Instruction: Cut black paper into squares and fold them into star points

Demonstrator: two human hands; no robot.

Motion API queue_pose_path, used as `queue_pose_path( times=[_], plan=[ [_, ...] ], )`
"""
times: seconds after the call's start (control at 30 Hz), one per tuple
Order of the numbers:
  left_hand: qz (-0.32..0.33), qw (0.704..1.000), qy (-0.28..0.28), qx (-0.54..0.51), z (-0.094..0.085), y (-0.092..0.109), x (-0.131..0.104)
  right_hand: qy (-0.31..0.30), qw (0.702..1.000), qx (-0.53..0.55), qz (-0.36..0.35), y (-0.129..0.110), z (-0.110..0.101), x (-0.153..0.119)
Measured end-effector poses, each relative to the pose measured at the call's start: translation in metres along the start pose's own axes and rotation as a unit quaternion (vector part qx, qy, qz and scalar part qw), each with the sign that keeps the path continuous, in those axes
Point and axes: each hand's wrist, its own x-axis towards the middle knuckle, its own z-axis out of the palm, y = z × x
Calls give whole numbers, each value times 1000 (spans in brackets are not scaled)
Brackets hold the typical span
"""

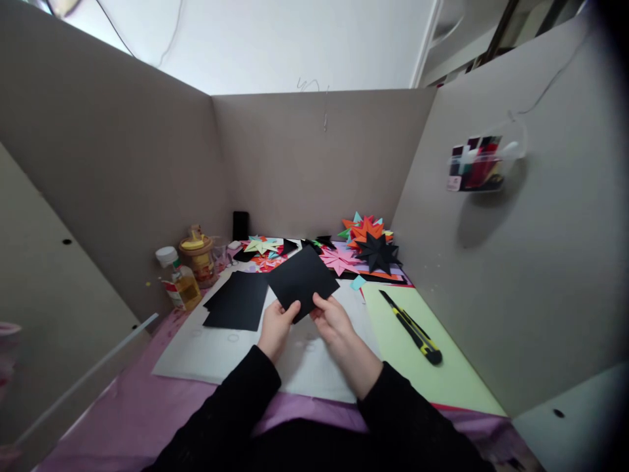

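Observation:
A black square of paper [303, 278] is held up over the white sheet [196, 357], turned so that one corner points toward me. My left hand [279, 322] pinches its near left edge, thumb on top. On the near right edge my right hand [333, 320] grips it the same way, its fingers underneath. To the left, several more black paper sheets [238, 301] lie in an uneven stack. A yellow and black utility knife [413, 328] rests on pale green paper [452, 380] to the right of my right hand.
Folded paper stars, among them a black star [377, 253] and a pink star [339, 259], sit along the back. A bottle of yellowish liquid [181, 282] and a lidded cup [200, 259] stand at the left. Grey partitions [324, 164] enclose the desk; a plastic container [484, 160] hangs on the right one.

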Motion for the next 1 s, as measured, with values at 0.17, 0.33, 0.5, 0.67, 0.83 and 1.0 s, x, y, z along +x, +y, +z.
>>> queue_pose_path(
  times=[0.17, 0.33, 0.5, 0.67, 0.83, 1.0],
  plan=[
    [12, 996, -21, 89, -34, 6, 19, 7, 998, -67, 1, -16, -28, 7],
    [57, 975, -56, 206, -50, 5, 31, -68, 983, -169, 7, -23, -47, 23],
    [84, 940, -59, 324, -64, -3, 38, -66, 969, -239, 3, -1, -56, 31],
    [90, 919, -58, 379, -71, -13, 36, -55, 963, -264, -11, 19, -61, 34],
    [85, 922, -48, 375, -68, -18, 35, -48, 968, -246, -11, 25, -64, 35],
    [64, 944, -30, 321, -65, -21, 35, -49, 981, -186, -7, 21, -61, 32]
  ],
)
